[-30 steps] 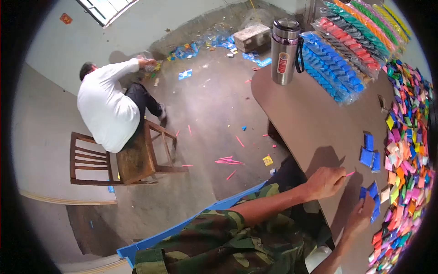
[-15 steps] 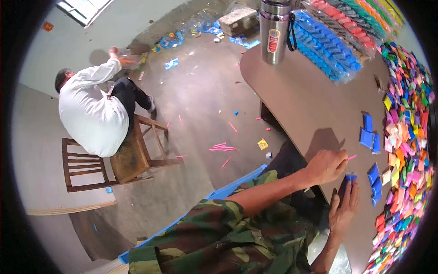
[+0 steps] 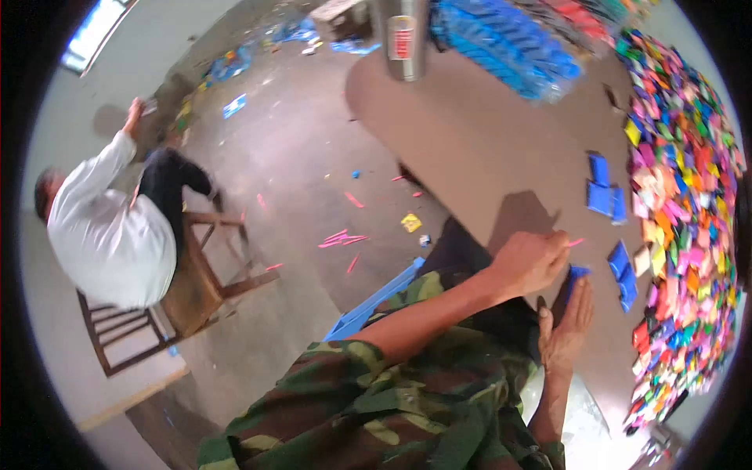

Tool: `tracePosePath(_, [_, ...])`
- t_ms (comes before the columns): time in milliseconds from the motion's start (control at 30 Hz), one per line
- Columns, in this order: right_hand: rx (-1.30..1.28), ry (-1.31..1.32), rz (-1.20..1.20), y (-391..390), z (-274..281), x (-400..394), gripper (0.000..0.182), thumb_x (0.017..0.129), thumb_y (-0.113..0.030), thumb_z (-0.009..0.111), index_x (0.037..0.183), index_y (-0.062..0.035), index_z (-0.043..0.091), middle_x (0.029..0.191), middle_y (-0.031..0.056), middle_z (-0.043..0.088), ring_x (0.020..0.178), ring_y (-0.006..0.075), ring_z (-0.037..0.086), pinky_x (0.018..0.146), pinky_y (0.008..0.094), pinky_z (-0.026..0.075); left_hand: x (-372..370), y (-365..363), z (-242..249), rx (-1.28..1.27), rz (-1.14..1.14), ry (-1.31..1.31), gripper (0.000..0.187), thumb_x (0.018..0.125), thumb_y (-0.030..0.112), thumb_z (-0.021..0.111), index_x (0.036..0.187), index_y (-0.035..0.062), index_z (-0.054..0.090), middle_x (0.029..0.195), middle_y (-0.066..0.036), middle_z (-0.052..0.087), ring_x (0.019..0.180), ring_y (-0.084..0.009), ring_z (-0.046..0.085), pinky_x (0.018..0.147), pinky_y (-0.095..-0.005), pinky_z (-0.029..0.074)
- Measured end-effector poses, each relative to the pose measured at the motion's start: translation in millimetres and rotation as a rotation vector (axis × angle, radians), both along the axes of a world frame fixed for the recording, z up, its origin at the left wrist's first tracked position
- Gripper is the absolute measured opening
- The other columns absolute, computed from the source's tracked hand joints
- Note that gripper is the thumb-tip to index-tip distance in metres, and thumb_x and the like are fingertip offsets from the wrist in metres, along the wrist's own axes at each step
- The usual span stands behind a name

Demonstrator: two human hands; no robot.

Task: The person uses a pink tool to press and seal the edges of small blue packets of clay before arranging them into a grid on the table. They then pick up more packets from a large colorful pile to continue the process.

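Observation:
My left hand (image 3: 533,262) is closed above the table edge, with a thin pink stick (image 3: 576,242) poking out past its fingers. Lower right, my right hand (image 3: 568,325) lies flat with stretched fingers, their tips touching a small blue packet (image 3: 578,272) on the brown table (image 3: 462,149). The fingers hide part of that packet. To the right of my hands lie more blue packets (image 3: 623,274) in a short row, and another group of blue packets (image 3: 601,196) farther up.
A heap of small multicoloured packets (image 3: 681,258) runs along the table's right side. A steel flask (image 3: 403,47) and bagged blue packets (image 3: 505,47) stand at the far end. Pink sticks (image 3: 345,239) litter the floor. Another person (image 3: 117,235) sits on a wooden chair (image 3: 192,290).
The whole view has shifted, so things appear farther left and higher up. Both my hands keep nearly the same pose over the table. The seated person's arm is raised farther from the body.

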State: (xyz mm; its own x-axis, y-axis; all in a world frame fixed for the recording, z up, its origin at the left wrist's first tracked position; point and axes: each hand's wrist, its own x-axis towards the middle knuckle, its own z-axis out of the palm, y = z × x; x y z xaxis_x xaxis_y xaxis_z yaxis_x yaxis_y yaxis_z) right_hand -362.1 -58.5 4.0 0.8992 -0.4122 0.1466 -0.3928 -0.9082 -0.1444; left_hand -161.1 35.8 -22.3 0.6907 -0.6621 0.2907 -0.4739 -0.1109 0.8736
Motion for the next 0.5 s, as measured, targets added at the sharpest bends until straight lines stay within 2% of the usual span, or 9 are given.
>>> tracePosePath(100, [0.027,-0.028,-0.036,3,11,0,0.087,0.099,-0.049,0.073,0.161,0.0056,0.047,0.164,0.0316,0.048,0.153,0.0491,0.045,0.127,0.06,0.033,-2,2,6,-0.05,-0.031,0.008,0.016,0.1,0.025,0.074,0.11,0.0116,0.073,0.089,-0.017,0.075,0.078,-0.0401,0.075,0.064,-0.0521,0.059])
tracePosePath(233, [0.006,-0.008,-0.065,-2,11,5,0.088,0.097,-0.055,0.074,0.158,0.0038,0.051,0.165,0.0262,0.049,0.151,0.0451,0.048,0.125,0.0599,0.032,0,-2,9,-0.07,0.02,-0.034,0.009,0.098,0.014,0.079,0.104,0.0081,0.075,0.082,-0.014,0.073,0.067,-0.0279,0.072,0.06,-0.0384,0.056])
tracePosePath(433, [0.033,-0.095,-0.04,-1,15,3,0.086,0.095,-0.052,0.077,0.158,0.0019,0.052,0.166,0.0223,0.05,0.146,0.042,0.053,0.121,0.0591,0.037,1,-1,14,-0.054,-0.009,-0.072,0.009,0.096,0.006,0.08,0.104,0.0049,0.075,0.08,-0.013,0.072,0.063,-0.0242,0.069,0.058,-0.0343,0.052])
tracePosePath(500, [0.075,-0.187,-0.049,-4,11,2,0.083,0.094,-0.05,0.079,0.156,0.001,0.055,0.164,0.0207,0.051,0.144,0.0411,0.055,0.119,0.0582,0.039,0,-2,16,-0.018,-0.015,-0.059,0.008,0.096,0.009,0.079,0.102,0.0082,0.074,0.085,-0.012,0.074,0.066,-0.029,0.072,0.057,-0.0382,0.053])
